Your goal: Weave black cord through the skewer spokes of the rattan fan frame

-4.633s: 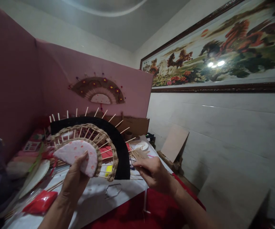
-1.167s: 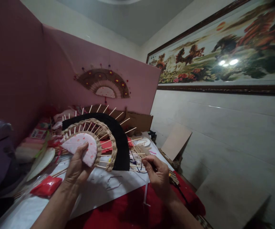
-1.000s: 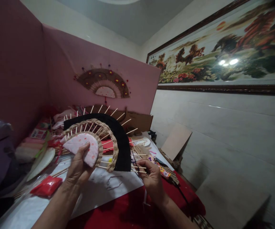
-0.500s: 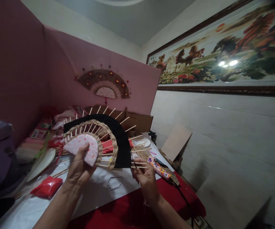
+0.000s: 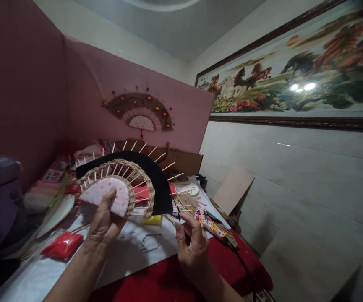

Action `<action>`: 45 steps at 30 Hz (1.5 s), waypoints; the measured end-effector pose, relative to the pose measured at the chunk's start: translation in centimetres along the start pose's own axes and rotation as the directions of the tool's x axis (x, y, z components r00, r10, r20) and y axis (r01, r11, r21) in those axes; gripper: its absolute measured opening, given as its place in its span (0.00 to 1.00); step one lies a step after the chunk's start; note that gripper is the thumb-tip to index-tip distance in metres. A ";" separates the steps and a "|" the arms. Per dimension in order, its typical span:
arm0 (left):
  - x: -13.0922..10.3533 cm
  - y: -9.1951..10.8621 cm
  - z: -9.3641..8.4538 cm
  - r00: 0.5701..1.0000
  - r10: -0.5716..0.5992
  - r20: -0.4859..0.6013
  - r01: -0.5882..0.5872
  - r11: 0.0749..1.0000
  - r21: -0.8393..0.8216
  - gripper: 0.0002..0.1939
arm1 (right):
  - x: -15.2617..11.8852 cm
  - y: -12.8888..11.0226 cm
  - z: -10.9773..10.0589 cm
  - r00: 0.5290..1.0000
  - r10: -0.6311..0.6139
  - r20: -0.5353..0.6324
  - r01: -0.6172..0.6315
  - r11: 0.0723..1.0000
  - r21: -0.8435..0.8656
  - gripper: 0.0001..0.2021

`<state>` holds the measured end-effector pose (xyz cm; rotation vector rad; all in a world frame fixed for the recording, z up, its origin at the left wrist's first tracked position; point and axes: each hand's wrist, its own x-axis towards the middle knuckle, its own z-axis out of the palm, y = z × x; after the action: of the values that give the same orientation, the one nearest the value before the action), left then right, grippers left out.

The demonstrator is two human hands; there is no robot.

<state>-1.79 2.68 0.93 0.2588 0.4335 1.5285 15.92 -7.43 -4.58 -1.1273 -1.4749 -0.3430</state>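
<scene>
My left hand (image 5: pixel 104 222) grips a half-round fan (image 5: pixel 162 188) by its pale, pink-dotted centre, thumb on top. Thin wooden sticks radiate from that centre through a braided straw band and a wide black band, their tips sticking out past the edge. Below the fan's right end, my right hand (image 5: pixel 194 243) has its thumb and forefinger bent close together around a thin black strand (image 5: pixel 178 213), which runs up to the lowest sticks. Its other fingers are curled.
A red packet (image 5: pixel 63 245) lies at the left on white sheeting. To the right, a flowered glue gun (image 5: pixel 209 223) with a black cable rests near red cloth (image 5: pixel 156 279). Another decorated fan (image 5: pixel 142 107) hangs on a pink panel behind.
The held fan has tilted, its left end lower and its right end slightly higher. My right hand has moved down off the stick ends, and a yellow packet now shows under the fan.
</scene>
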 end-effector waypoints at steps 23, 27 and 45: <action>0.0 -0.1 0.1 1.000 0.016 -0.012 -0.016 1.000 -0.013 0.07 | 0.2 -0.6 0.5 0.997 -0.042 0.065 0.042 0.999 0.013 0.15; -0.1 0.0 0.0 1.000 0.022 -0.012 -0.022 1.000 -0.015 0.07 | 0.3 -1.1 0.6 0.983 0.170 0.075 -0.182 0.961 0.209 0.07; -0.6 -0.2 -0.1 0.997 -0.051 0.065 0.048 0.998 0.048 0.08 | 3.3 0.2 1.3 0.911 0.265 0.317 -0.382 0.834 0.399 0.12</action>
<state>-1.60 2.07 0.82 0.3318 0.4206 1.4581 15.80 -4.98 -2.10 -1.0343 -1.4418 0.3870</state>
